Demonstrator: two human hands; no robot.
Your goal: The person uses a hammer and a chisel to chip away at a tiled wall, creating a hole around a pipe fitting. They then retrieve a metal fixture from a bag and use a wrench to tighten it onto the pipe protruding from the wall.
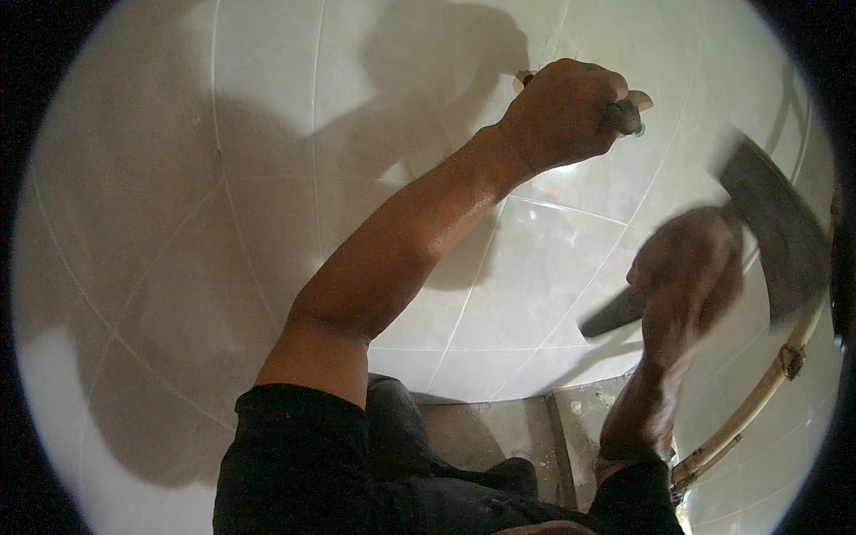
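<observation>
My left hand (pixel 571 111) is a closed fist high against the tiled wall, wrapped round a dark chisel (pixel 624 116). The chisel's blunt end sticks out on the fist's right side; most of its shaft is hidden in my fingers. Beside the knuckles on the left, a small broken hole (pixel 524 80) shows in the tile. Lower and to the right, my right hand (pixel 691 254) grips the handle of a hammer (pixel 776 232). Its big dark head is smeared by motion and stands apart from the chisel, to the right of it.
Pale glossy tiles (pixel 267 89) cover the wall, with my shadow across the left part. A bamboo pole (pixel 753 401) slants up along the right side. Below, near my legs, lies a rough brown ledge or board (pixel 481 432).
</observation>
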